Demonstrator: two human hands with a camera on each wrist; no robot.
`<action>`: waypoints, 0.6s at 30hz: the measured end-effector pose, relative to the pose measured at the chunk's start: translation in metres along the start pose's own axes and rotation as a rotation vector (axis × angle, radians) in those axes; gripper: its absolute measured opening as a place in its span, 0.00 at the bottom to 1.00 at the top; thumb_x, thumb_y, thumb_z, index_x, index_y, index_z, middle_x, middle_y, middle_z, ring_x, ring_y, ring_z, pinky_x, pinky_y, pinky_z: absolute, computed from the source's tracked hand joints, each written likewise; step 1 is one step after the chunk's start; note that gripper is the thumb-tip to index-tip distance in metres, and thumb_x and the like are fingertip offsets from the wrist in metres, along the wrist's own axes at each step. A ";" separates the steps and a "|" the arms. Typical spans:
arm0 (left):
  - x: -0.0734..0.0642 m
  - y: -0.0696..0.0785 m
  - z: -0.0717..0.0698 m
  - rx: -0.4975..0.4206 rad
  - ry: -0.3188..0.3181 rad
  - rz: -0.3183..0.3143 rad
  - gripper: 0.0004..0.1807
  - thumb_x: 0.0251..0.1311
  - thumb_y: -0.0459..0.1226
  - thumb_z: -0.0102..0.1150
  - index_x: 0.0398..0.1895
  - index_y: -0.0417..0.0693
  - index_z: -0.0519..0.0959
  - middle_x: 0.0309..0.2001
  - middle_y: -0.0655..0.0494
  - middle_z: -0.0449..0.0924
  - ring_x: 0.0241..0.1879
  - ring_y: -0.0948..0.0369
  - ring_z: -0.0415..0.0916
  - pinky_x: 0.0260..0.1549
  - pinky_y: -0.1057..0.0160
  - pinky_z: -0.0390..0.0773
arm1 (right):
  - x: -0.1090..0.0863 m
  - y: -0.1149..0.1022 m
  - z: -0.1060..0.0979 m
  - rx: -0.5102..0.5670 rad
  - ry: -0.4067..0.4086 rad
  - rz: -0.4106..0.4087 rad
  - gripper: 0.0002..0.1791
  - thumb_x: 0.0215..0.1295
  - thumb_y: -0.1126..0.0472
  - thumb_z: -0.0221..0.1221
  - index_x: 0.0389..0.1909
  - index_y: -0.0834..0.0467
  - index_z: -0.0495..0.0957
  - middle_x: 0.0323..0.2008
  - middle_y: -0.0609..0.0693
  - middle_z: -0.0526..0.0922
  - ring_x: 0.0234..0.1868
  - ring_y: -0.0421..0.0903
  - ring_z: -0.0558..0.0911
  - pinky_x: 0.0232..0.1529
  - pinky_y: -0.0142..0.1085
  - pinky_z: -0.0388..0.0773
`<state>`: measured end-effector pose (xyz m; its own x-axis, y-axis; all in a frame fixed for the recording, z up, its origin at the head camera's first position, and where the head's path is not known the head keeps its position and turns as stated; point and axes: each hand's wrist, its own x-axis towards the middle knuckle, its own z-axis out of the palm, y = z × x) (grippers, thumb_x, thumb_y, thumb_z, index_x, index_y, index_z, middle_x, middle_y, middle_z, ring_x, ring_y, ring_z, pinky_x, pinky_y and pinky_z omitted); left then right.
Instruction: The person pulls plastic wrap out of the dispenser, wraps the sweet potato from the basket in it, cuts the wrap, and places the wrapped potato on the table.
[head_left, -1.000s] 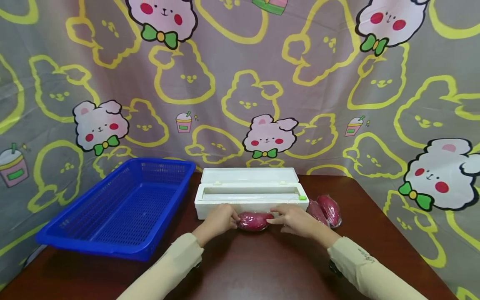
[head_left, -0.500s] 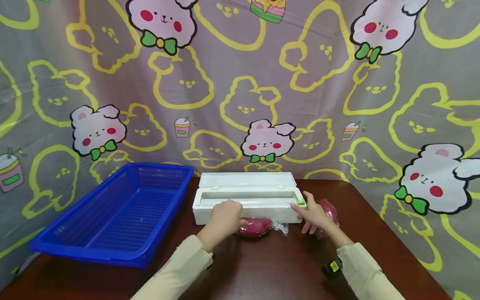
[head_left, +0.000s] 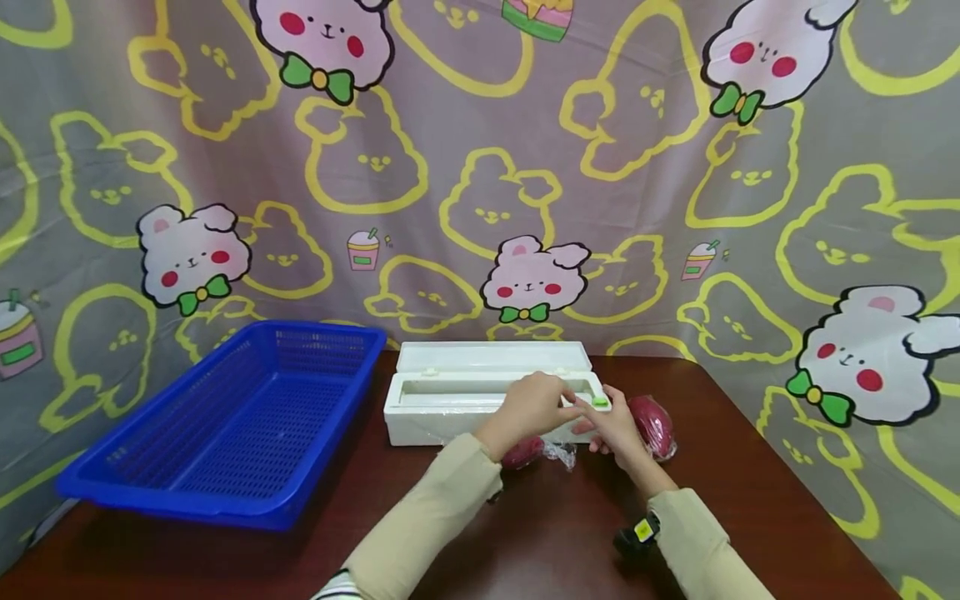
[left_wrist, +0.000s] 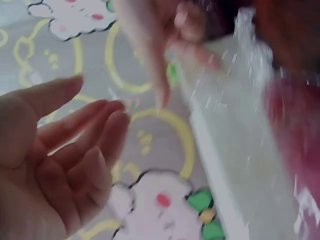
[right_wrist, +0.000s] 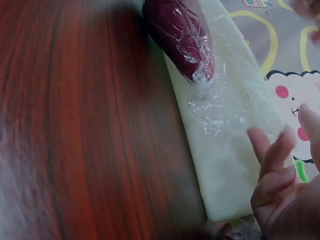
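A white cling film dispenser has its lid up, with a green slide cutter at its right end. Film hangs down its front to a reddish-purple, film-wrapped oblong vegetable lying before it, partly hidden by the left arm. My left hand hovers over the dispenser's right half; in the left wrist view its fingers are loosely bent and hold nothing. Around the dispenser's right end is my right hand, fingers right by the cutter. In the right wrist view, crumpled film trails from the vegetable.
On the left of the dark wooden table stands a blue plastic basket. More film-wrapped reddish vegetable lies just right of the right hand. A patterned curtain hangs behind the table.
Both hands have left the wrapped vegetable. The right hand moved right to the dispenser's end, then the left hand rose off and swung right toward the cutter.
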<state>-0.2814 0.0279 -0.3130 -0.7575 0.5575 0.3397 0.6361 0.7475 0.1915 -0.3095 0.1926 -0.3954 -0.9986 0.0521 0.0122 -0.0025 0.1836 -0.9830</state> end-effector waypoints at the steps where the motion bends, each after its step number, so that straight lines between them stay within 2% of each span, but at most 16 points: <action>1: 0.005 0.003 0.006 -0.016 0.027 0.020 0.11 0.54 0.46 0.58 0.33 0.51 0.84 0.27 0.62 0.80 0.22 0.68 0.71 0.19 0.71 0.69 | 0.000 0.001 0.001 0.010 0.019 -0.003 0.39 0.61 0.57 0.54 0.64 0.64 0.41 0.19 0.58 0.80 0.05 0.39 0.69 0.06 0.27 0.61; 3: 0.015 0.008 0.017 -0.029 0.079 0.051 0.08 0.54 0.42 0.57 0.29 0.52 0.84 0.24 0.64 0.79 0.20 0.69 0.69 0.17 0.73 0.66 | 0.001 0.002 0.004 0.022 0.062 -0.020 0.35 0.61 0.63 0.51 0.64 0.65 0.44 0.16 0.53 0.77 0.05 0.38 0.68 0.07 0.27 0.61; 5: 0.022 0.011 0.027 -0.039 0.131 0.047 0.07 0.52 0.40 0.56 0.28 0.53 0.84 0.24 0.65 0.79 0.22 0.69 0.70 0.18 0.74 0.66 | 0.000 0.002 0.008 0.035 0.104 -0.053 0.32 0.59 0.67 0.48 0.63 0.67 0.46 0.14 0.50 0.73 0.05 0.38 0.67 0.07 0.27 0.61; 8: 0.032 0.014 0.040 -0.048 0.191 -0.001 0.06 0.52 0.39 0.57 0.28 0.53 0.84 0.26 0.64 0.79 0.25 0.68 0.72 0.22 0.73 0.68 | 0.000 0.002 0.012 0.059 0.154 -0.102 0.29 0.56 0.71 0.44 0.60 0.69 0.50 0.12 0.47 0.68 0.05 0.37 0.66 0.06 0.27 0.61; 11: 0.041 0.016 0.051 -0.071 0.239 -0.067 0.06 0.51 0.41 0.60 0.29 0.53 0.84 0.28 0.63 0.80 0.30 0.65 0.73 0.25 0.71 0.69 | 0.001 0.004 0.015 0.087 0.199 -0.115 0.26 0.55 0.74 0.43 0.58 0.69 0.54 0.10 0.46 0.67 0.04 0.36 0.66 0.06 0.27 0.60; 15: 0.049 0.017 0.063 -0.094 0.257 -0.137 0.06 0.49 0.45 0.63 0.29 0.55 0.85 0.29 0.63 0.80 0.32 0.63 0.71 0.25 0.70 0.69 | 0.002 0.008 0.015 0.137 0.242 -0.118 0.23 0.53 0.77 0.43 0.53 0.71 0.56 0.10 0.46 0.68 0.04 0.36 0.66 0.05 0.26 0.60; 18: 0.051 0.016 0.071 -0.116 0.216 -0.167 0.07 0.48 0.45 0.64 0.30 0.55 0.85 0.29 0.64 0.80 0.32 0.63 0.71 0.26 0.70 0.69 | 0.002 0.011 0.015 0.169 0.270 -0.108 0.20 0.54 0.77 0.45 0.51 0.71 0.59 0.10 0.46 0.68 0.04 0.36 0.66 0.05 0.25 0.60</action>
<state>-0.3206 0.0939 -0.3576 -0.8124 0.3311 0.4799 0.5269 0.7695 0.3609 -0.3123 0.1799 -0.4091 -0.9420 0.3036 0.1435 -0.1385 0.0380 -0.9896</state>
